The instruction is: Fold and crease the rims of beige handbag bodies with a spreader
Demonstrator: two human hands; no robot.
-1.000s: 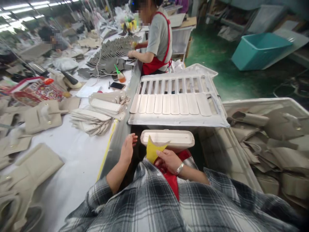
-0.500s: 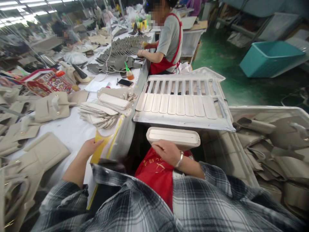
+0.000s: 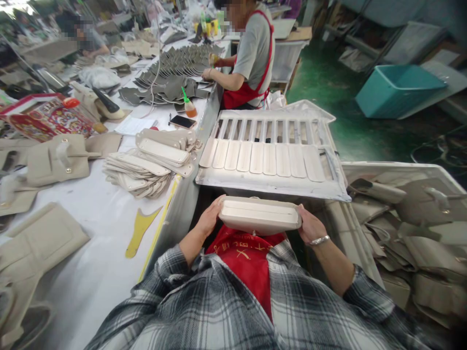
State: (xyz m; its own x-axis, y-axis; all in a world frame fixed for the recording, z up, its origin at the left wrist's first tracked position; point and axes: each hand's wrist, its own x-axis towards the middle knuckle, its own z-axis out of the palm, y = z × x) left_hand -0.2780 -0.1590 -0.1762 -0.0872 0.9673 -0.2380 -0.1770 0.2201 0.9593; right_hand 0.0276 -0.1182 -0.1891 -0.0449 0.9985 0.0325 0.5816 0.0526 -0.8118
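Between my two hands is a beige bag [image 3: 260, 214], held in front of my red apron with its flat, pale base turned toward me. My left hand [image 3: 210, 218] grips one end of the bag and my right hand [image 3: 311, 224] the other. Part of my fingers is hidden behind it. A yellow flat scraper [image 3: 141, 232] lies on the white table to the left, apart from my hand. Just beyond the bag, pale rounded strips [image 3: 251, 156] lie in a row on a white slatted rack [image 3: 237, 183].
Stacked beige strap pieces [image 3: 140, 170], a phone [image 3: 183, 121] and a glue bottle [image 3: 189, 108] are on the table. Beige bag parts [image 3: 44, 238] lie at left. A crate [image 3: 401, 167] of bags stands at right. Ahead, a co-worker [image 3: 251, 58] handles grey pieces.
My left hand has let go of the yellow scraper onto the table and moved right to the bag's left end. My right hand has shifted from the bag's near side to its right end.
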